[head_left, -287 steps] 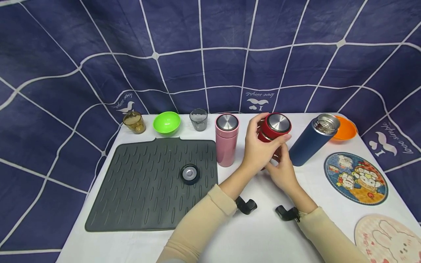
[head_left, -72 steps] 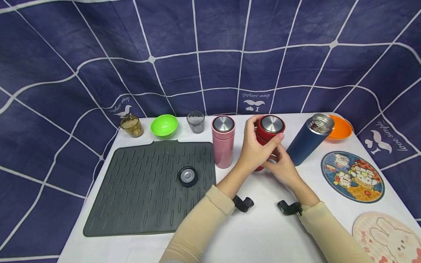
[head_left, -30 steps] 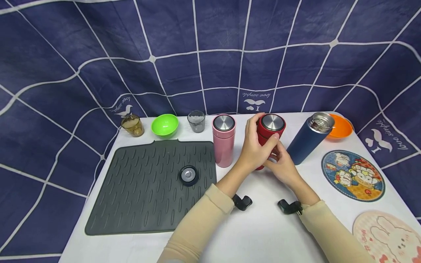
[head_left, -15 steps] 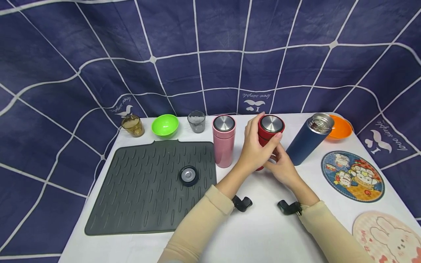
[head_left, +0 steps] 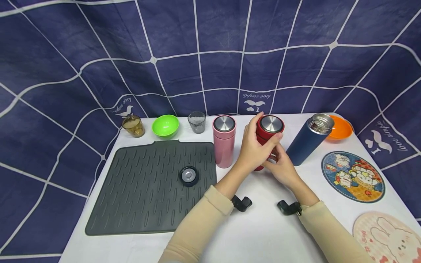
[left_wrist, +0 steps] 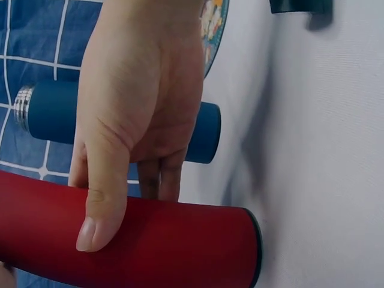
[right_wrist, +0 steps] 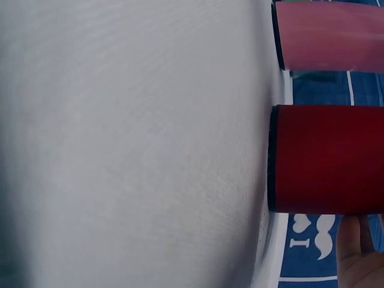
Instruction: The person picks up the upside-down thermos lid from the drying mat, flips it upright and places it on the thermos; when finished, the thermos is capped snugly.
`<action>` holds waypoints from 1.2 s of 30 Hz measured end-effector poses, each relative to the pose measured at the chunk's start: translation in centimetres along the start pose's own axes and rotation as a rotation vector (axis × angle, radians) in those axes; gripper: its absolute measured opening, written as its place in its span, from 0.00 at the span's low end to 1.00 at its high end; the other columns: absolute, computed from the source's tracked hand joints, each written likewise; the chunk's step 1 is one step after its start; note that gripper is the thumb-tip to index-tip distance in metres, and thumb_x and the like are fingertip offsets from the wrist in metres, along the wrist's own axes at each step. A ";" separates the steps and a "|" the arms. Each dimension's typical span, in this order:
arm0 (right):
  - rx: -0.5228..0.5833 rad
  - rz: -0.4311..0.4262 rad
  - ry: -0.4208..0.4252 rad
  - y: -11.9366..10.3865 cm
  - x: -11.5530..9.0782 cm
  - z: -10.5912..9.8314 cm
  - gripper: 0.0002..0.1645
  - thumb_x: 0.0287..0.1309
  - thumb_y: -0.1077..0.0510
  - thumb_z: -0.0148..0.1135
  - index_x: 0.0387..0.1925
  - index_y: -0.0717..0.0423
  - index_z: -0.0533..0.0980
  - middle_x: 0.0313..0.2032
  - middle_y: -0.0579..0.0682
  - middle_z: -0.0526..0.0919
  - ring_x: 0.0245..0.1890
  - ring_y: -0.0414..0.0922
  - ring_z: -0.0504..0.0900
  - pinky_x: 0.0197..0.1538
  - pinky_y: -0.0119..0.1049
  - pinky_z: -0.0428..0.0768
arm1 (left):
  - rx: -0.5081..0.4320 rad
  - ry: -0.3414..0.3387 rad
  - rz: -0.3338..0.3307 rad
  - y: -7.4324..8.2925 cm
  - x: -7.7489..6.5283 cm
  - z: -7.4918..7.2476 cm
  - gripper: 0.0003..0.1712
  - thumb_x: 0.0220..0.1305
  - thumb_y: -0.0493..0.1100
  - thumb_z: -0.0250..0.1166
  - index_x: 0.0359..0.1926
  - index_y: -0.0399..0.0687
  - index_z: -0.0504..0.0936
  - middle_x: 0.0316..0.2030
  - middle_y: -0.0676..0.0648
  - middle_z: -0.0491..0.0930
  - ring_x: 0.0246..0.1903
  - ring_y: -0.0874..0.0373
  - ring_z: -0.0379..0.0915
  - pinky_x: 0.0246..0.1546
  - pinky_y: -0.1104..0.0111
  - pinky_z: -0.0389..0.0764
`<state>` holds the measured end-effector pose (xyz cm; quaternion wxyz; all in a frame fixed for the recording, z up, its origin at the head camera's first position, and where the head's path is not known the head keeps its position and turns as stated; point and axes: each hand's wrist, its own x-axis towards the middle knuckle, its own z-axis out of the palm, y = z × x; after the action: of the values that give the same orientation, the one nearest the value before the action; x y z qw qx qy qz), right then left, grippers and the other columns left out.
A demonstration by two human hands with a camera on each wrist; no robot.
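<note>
On the white table (head_left: 256, 233), your left hand (head_left: 253, 146) still grips the lid (head_left: 271, 124), your right hand (head_left: 284, 166) the red bottle (left_wrist: 180, 240), right of the pink bottle (head_left: 224, 148), little changed in 1 s, so lid work seems ongoing.

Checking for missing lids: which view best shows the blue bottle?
The head view: the blue bottle shows nearly whole, mouth uncapped. In the left wrist view, the right hand hides its middle; the right wrist view lacks it.

We see free tabletop (head_left: 260, 230) in front of the red flask (right_wrist: 330, 159), pink flask (head_left: 224, 144) blocking its left, blue bottle (head_left: 306, 144) its right.
</note>
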<state>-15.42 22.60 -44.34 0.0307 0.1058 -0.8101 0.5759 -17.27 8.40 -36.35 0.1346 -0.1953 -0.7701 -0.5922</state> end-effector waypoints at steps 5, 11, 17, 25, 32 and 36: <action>-0.028 0.028 0.011 0.1 -0.1 0.1 0.44 0.50 0.56 0.70 0.66 0.42 0.59 0.59 0.47 0.69 0.56 0.43 0.72 0.59 0.32 0.72 | -0.020 0.075 -0.009 -0.1 0.0 0.1 0.45 0.42 0.59 0.76 0.61 0.60 0.64 0.50 0.60 0.72 0.49 0.70 0.69 0.49 0.74 0.74; -0.138 0.021 0.047 -0.2 -0.2 0.2 0.43 0.49 0.56 0.71 0.64 0.50 0.61 0.57 0.52 0.70 0.54 0.44 0.70 0.57 0.45 0.70 | 0.007 0.133 0.014 0.3 0.0 0.5 0.46 0.36 0.59 0.79 0.58 0.55 0.68 0.49 0.59 0.73 0.47 0.70 0.68 0.48 0.75 0.74; -0.202 -0.023 0.054 -0.2 -0.1 0.0 0.38 0.51 0.58 0.70 0.62 0.54 0.63 0.53 0.53 0.74 0.50 0.42 0.71 0.56 0.40 0.72 | 0.090 0.076 -0.019 0.6 -0.2 0.4 0.45 0.45 0.60 0.74 0.64 0.58 0.65 0.54 0.56 0.73 0.54 0.65 0.66 0.51 0.70 0.74; -0.208 -0.011 0.028 -0.1 -0.2 -0.1 0.37 0.52 0.60 0.68 0.61 0.58 0.62 0.56 0.56 0.73 0.56 0.51 0.72 0.56 0.50 0.71 | 0.094 -0.033 -0.004 0.9 -0.2 0.2 0.46 0.54 0.59 0.67 0.69 0.60 0.54 0.60 0.53 0.66 0.60 0.63 0.58 0.56 0.67 0.71; -0.237 -0.021 0.047 -0.1 -0.3 0.3 0.38 0.51 0.60 0.68 0.63 0.57 0.62 0.57 0.57 0.72 0.58 0.52 0.71 0.57 0.51 0.72 | 0.108 0.079 -0.042 1.5 0.2 1.1 0.45 0.44 0.60 0.74 0.61 0.54 0.64 0.53 0.55 0.69 0.56 0.63 0.63 0.53 0.70 0.71; -0.216 -0.029 0.018 -0.3 -0.1 -0.1 0.40 0.50 0.56 0.71 0.63 0.52 0.62 0.57 0.53 0.73 0.57 0.49 0.72 0.55 0.47 0.73 | 0.047 -0.066 -0.098 1.7 0.7 0.0 0.42 0.48 0.55 0.73 0.63 0.58 0.63 0.52 0.54 0.73 0.53 0.62 0.68 0.50 0.70 0.74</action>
<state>-15.24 22.56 -44.04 0.0577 0.1083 -0.8655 0.4856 -17.08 8.87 -34.55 0.0845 -0.1737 -0.7964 -0.5730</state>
